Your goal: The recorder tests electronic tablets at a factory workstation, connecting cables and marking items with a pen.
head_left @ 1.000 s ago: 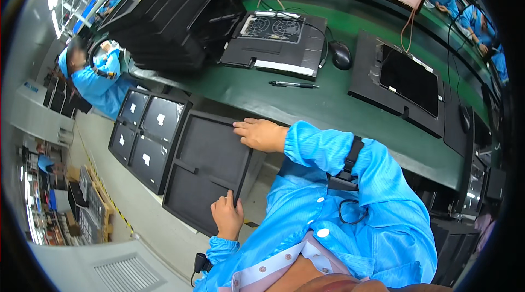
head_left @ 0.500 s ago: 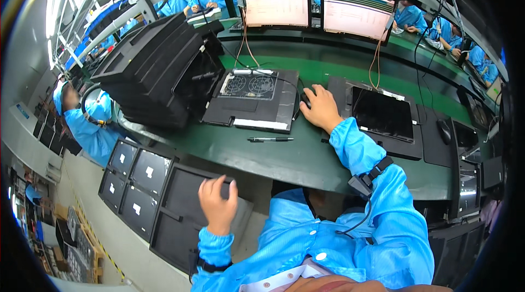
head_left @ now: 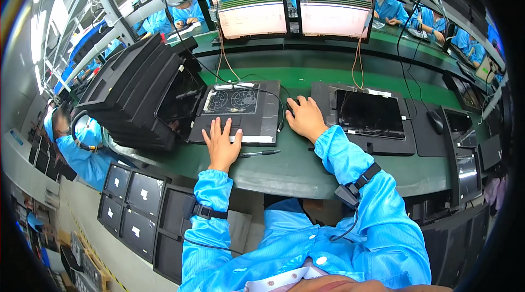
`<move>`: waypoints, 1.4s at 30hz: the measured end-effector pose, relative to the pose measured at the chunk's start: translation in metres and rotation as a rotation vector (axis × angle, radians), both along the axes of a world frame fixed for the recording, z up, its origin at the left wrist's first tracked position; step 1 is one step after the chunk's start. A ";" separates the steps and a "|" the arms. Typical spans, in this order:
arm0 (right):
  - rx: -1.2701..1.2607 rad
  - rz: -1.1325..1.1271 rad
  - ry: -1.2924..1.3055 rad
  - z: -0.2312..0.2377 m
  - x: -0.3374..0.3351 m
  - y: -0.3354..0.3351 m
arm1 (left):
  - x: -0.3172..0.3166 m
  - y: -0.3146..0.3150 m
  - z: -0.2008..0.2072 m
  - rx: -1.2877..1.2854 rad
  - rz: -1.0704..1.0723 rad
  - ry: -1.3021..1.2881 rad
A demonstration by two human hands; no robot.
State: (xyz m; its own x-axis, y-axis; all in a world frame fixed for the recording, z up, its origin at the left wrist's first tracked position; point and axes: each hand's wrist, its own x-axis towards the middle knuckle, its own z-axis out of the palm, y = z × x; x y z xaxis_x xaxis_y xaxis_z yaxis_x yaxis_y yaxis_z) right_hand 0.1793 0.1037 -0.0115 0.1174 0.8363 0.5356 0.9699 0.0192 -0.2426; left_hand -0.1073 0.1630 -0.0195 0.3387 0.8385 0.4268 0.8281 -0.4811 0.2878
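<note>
While two lit monitors [head_left: 250, 14] stand behind my green table [head_left: 295, 167], my left hand [head_left: 222, 144] spreads, gripping nothing, over a black board [head_left: 268, 117]. My right hand [head_left: 307, 119] grasps the mouse [head_left: 289, 106].

Circle-marked black board [head_left: 263, 122], flat; black mouse [head_left: 293, 107] beside, mostly covered.

Looks down through the left of two head-worn fisheyes, from close above the near edge of the green workbench [head_left: 290, 169], facing across it to the monitors [head_left: 251, 14] along its far side.
</note>
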 end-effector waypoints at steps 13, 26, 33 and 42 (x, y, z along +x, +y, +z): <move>0.006 -0.013 -0.007 0.001 0.001 0.004 | -0.014 0.002 0.000 0.001 -0.100 -0.025; -0.112 -0.038 0.010 0.002 0.006 -0.003 | -0.007 0.006 -0.010 0.093 -0.100 0.003; 0.193 0.137 -0.039 0.093 0.095 -0.074 | -0.019 0.008 0.012 -0.066 0.093 0.198; -0.283 0.057 -0.050 0.052 0.312 -0.246 | 0.270 -0.129 0.065 0.097 -0.917 0.018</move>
